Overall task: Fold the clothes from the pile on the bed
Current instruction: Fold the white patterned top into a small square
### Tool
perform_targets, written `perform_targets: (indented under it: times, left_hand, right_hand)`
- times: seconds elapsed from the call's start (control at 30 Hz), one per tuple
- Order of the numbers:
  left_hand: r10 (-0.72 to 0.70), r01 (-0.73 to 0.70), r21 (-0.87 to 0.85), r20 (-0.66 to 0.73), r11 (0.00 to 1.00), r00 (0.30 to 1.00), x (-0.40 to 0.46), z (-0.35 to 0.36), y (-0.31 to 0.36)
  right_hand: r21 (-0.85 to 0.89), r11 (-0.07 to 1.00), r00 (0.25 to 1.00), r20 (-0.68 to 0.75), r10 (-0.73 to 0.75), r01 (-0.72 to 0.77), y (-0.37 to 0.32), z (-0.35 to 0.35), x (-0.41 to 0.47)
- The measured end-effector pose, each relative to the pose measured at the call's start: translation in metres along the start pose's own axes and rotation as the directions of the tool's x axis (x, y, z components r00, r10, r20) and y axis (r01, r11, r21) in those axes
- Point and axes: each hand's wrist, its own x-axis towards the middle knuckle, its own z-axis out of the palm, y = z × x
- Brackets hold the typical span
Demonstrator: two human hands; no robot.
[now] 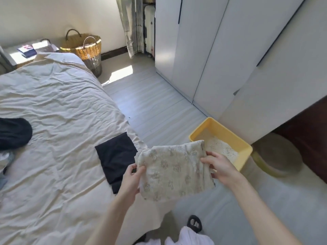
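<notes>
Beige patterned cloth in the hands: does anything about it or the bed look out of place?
Nothing stands out. The beige patterned cloth is folded, held by the left hand and right hand above the bed's edge. A folded black garment lies flat on the wrinkled cream bedsheet.

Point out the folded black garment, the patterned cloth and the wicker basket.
folded black garment (115, 156), head view, its middle.
patterned cloth (173, 170), head view, its middle.
wicker basket (89, 50), head view, its woven side.

Head-worn wide camera looks forward and down, close over the bed (53, 103) edge.
</notes>
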Motion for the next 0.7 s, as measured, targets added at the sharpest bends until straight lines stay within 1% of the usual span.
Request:
perform_targets:
  times: [0.1, 0.23, 0.3, 0.4, 0.53, 0.7]
  left_hand:
    - [-0.002, 0.002, 0.014, 0.007, 1.0, 1.0, 0.012, 0.06, 0.005]
    - [-0.018, 0.018, -0.018, -0.01, 1.0, 1.0, 0.023, 0.153, 0.002]
    - [-0.041, 0.041, -0.069, -0.001, 0.997, 0.999, 0.022, 0.197, -0.001]
    - [-0.08, 0.079, -0.134, -0.004, 0.988, 0.997, 0.022, 0.24, 0.0]
    - [-0.085, 0.066, -0.223, -0.073, 0.973, 0.994, 0.043, 0.263, 0.014]
    - [-0.091, 0.02, -0.328, -0.204, 0.944, 0.975, 0.081, 0.257, 0.046]
  right_hand:
    - [0.005, 1.0, 1.0, -0.008, -0.004, 0.004, -0.013, -0.053, 0.018]
    - [-0.017, 1.0, 1.0, -0.017, -0.004, 0.003, -0.033, -0.132, 0.049]
    - [-0.053, 0.998, 1.0, -0.011, -0.015, 0.015, -0.048, -0.169, 0.061]
    - [-0.119, 0.993, 0.999, 0.025, -0.024, 0.026, -0.073, -0.207, 0.082]
    - [-0.201, 0.979, 0.993, 0.121, -0.013, 0.037, -0.113, -0.216, 0.126]
    - [-0.325, 0.943, 0.974, 0.226, 0.009, 0.067, -0.17, -0.169, 0.191]
